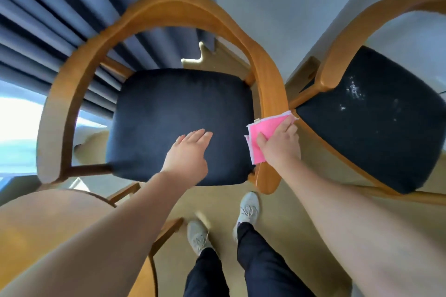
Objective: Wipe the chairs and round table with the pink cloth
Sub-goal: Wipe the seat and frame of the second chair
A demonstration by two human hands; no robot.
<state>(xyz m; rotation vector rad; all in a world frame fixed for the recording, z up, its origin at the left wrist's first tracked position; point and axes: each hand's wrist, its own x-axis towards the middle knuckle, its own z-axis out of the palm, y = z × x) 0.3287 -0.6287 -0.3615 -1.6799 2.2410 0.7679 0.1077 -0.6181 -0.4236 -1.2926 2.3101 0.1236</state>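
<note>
Standing over a wooden chair (154, 9), your right hand (280, 146) grasps the folded pink cloth (263, 129), fingers and thumb curved over it, pressing it against the chair's right armrest (269, 89) near its front end. Your left hand (188, 152) hovers flat and relaxed, fingers straight, above the dark seat (173, 103), holding nothing. A second chair (337, 60) stands just beside on the right, white specks on its cushion. The round table (48, 219) edges in at lower left; blue curtains (48, 19) hang behind.
</note>
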